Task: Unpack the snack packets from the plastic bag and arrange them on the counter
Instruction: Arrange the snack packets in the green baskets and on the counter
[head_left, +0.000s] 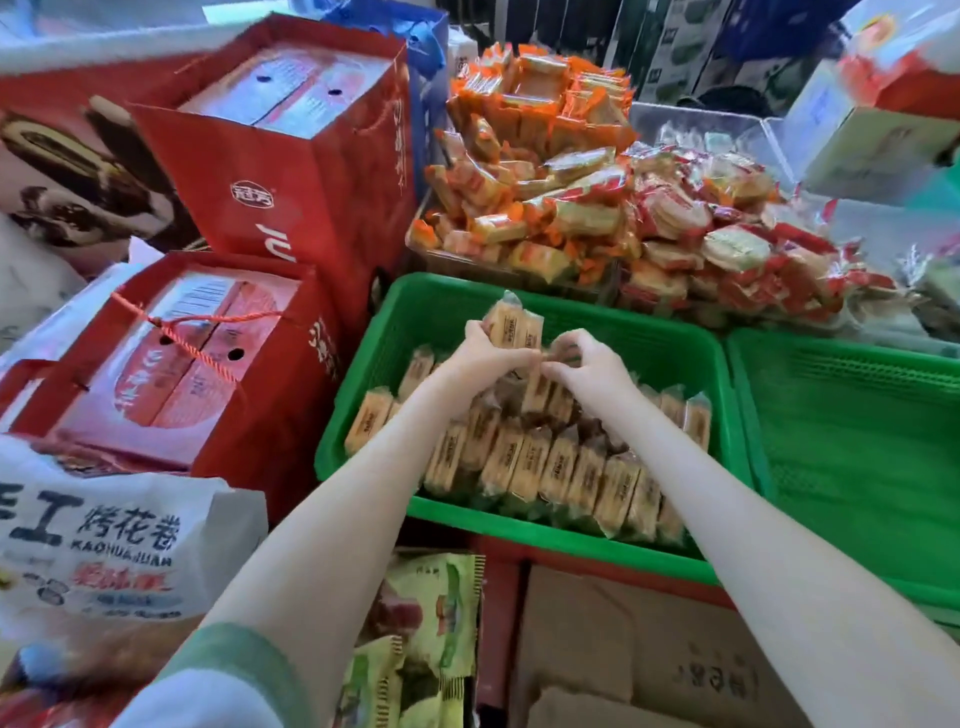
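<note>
Two green baskets sat side by side: the left basket (649, 340) and the right basket (857, 441). The left one carried the snack packets (545, 467), roughly a dozen upright in the near row and more behind, too crowded to count. Above them the left hand (488, 356) gripped the held packets (514, 325), seemingly two, while the right hand (592, 364) pinched their lower wrapper edge. Tugging there could tear a wrapper or topple the standing row.

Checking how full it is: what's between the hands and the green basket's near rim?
Rows of yellow snack packets in the green basket; the head view shows it.
</note>
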